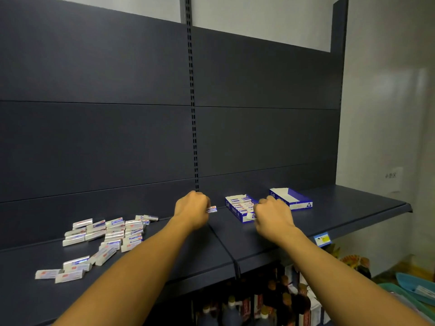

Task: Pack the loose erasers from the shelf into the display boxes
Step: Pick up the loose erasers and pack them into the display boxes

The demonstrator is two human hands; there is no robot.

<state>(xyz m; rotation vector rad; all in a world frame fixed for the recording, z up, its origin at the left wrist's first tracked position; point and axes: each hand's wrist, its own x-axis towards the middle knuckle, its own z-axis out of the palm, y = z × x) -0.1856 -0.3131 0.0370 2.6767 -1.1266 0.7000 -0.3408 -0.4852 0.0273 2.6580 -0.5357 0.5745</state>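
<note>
Fingers [207, 204] of the left hand [191, 209] pinch one eraser [211, 209] just left of the half-filled display box [240, 208]; right hand [273, 214] curls over that box, grip unclear. Light, stiff; hold its long sides.

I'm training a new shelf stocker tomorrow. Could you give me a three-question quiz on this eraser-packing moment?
1. True or false: the far display box already holds a full row of erasers.
2. What does the left hand hold?
A. a price tag
B. an eraser
C. a bottle
3. Fill in: the pile of loose erasers lies to the ____ of both hands on the shelf.

Key
1. False: it looks empty, while the near display box holds erasers, with the right hand at it.
2. B: it pinches an eraser.
3. left
</note>
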